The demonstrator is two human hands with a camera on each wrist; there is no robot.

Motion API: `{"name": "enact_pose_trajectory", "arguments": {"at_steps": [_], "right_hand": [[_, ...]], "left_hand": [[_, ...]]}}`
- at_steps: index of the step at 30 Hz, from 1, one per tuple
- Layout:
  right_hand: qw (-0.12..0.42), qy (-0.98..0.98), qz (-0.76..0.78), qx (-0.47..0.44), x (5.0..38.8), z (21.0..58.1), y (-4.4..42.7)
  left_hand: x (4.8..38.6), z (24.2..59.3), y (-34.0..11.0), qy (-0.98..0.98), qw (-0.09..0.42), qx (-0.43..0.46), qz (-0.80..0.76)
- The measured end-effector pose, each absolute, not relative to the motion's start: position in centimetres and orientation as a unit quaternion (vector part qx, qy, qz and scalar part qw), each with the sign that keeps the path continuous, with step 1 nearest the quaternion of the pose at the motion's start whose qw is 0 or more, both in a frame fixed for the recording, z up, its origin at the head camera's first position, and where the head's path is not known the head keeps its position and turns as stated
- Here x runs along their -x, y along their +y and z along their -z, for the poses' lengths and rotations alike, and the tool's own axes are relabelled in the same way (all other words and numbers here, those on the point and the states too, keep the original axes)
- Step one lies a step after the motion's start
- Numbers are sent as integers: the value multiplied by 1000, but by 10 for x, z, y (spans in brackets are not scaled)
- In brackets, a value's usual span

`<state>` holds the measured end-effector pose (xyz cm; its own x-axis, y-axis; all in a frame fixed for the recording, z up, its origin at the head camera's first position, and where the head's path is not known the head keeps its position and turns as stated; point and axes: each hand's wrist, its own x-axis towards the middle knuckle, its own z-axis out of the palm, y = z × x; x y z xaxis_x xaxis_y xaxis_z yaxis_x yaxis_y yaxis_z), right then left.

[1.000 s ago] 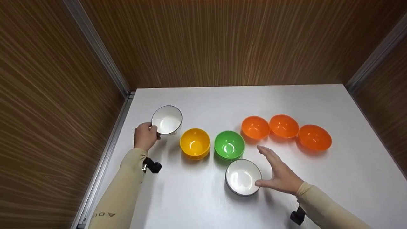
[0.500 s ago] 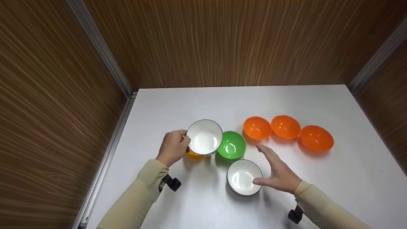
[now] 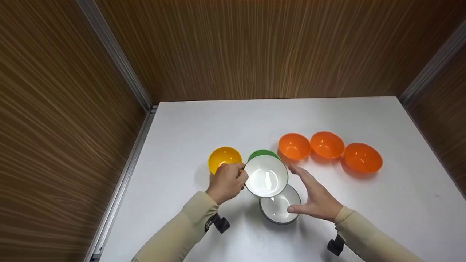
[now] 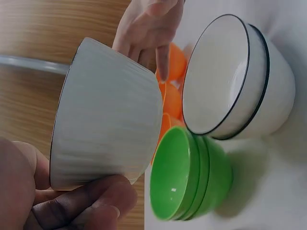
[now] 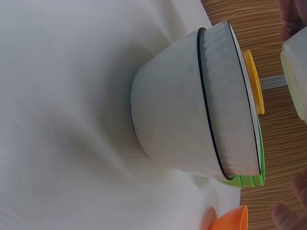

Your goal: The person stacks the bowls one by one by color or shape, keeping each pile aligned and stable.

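Gripping one white bowl (image 3: 266, 176) at its left side, the left hand (image 3: 226, 182) is keeping its fingers curled about the rim and wall. The bowl is hanging in the air with its mouth facing up, tilting slightly, and is partly covering the green bowls (image 3: 261, 153) in the head view. Below it, toward the person and a little to the right, a stack of white bowls (image 3: 275, 214) is standing upright on the surface (image 3: 204, 120). Being round, both are showing no long axis; what appears to be mattering is the held base lying off-centre from the stack's mouth. The right hand (image 3: 320, 200) is hovering nearer that stack, just off its right side, with fingers and thumb spreading wide and holding nothing; whether the thumb is touching the rim cannot be told.
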<state>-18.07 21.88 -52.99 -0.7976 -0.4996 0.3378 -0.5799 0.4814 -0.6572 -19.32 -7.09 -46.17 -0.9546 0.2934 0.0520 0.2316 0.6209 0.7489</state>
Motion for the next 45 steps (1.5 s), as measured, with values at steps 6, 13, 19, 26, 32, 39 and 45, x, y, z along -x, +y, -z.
{"name": "enact_pose_trajectory", "arguments": {"at_steps": [6,13,19,26,32,39,45], "right_hand": [[68,-848,-414,-324,182,533,216],[73,-844,-429,-312,180,538,217],[76,-828,-463,-307,168,519,209],[81,-841,-438,-308,172,540,222],[75,-845,-434,-303,166,543,223],[72,-842,-437,-308,160,544,221],[79,-847,-415,-323,162,561,226]], "left_hand": [[190,465,-58,894,47,-165,-414],[187,468,-46,902,55,-182,-389],[184,474,-40,895,74,-198,-392],[179,483,-36,894,75,-196,-396],[171,491,-37,893,93,-205,-388],[166,505,-40,880,103,-263,-382],[163,515,-39,896,79,-262,-351]]}}
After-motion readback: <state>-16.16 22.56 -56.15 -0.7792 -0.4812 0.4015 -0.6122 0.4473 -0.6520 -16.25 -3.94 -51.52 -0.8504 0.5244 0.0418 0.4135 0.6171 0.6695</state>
